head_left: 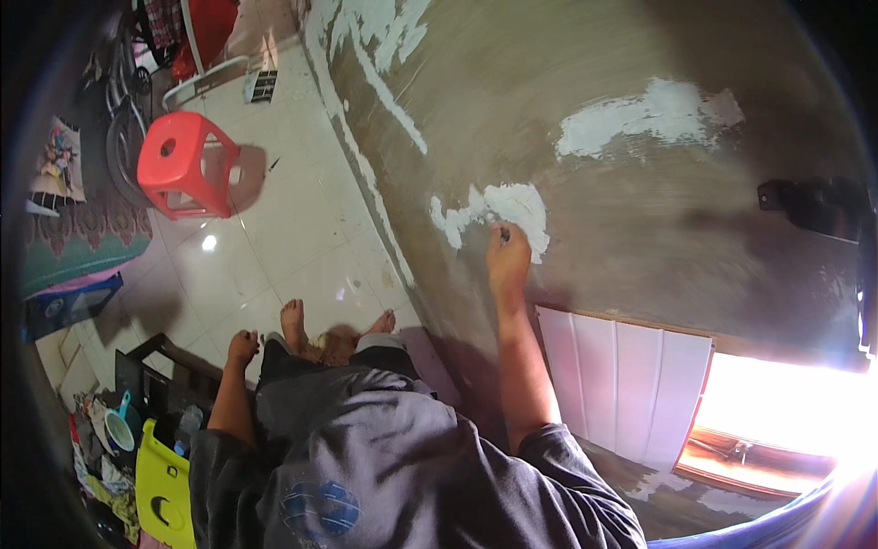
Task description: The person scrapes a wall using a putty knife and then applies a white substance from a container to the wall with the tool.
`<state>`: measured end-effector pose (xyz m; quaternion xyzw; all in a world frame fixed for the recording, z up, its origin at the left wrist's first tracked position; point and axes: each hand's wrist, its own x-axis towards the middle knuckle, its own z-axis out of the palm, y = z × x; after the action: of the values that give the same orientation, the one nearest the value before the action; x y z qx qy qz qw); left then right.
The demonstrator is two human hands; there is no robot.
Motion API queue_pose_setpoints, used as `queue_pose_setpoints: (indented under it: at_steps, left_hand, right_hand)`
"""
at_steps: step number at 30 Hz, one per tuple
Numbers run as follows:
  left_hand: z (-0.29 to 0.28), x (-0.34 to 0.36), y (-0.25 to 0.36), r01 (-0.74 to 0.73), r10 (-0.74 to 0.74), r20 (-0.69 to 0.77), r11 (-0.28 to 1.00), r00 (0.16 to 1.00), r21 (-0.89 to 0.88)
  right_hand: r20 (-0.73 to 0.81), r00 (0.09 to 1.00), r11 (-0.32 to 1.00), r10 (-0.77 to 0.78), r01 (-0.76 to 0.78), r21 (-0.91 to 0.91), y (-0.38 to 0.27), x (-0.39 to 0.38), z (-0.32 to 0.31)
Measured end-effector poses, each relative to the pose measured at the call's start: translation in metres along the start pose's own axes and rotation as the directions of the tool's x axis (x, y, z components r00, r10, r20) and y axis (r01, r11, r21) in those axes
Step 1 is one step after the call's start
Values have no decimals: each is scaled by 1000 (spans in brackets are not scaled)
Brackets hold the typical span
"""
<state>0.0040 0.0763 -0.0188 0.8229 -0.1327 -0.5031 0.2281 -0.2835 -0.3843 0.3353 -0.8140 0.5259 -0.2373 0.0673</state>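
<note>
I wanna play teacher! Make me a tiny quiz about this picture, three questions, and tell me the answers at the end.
1. Short answer: Which of the person's hands is up at the wall?
2. True or false: The left hand is resting on the stool.
3. Pick one: What colour is the stool on the tiled floor?
A) blue
B) red
C) white

Key:
1. The right hand, at a white patch.
2. False; the left hand is well apart from the stool.
3. B
</note>
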Motion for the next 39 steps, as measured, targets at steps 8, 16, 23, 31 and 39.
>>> queue_pose_setpoints:
  at_steps: [8,16,23,31,39]
  left_hand:
    - [-2,8,17,27,-26,13,989,1000,-142]
    - [-12,18,30,-85,85,-12,996,996,19]
    - [-11,19,31,-70,70,-7,998,998,6]
    - [-9,5,22,-34,34,-4,997,999,-68]
    - [-19,-2,3,0,-4,-41,995,999,-100]
  right_hand:
    - [24,997,997,71,-72,39,-10,-44,-17]
    - [-117,978,981,172,-159,115,-33,-35,-99]
    - [-177,983,998,56,-50,38,-48,-1,-129]
    - [-154,988,1000,-15,11,-27,-28,4,-80]
    - [-127,988,996,86,-84,23,-47,-3,-83]
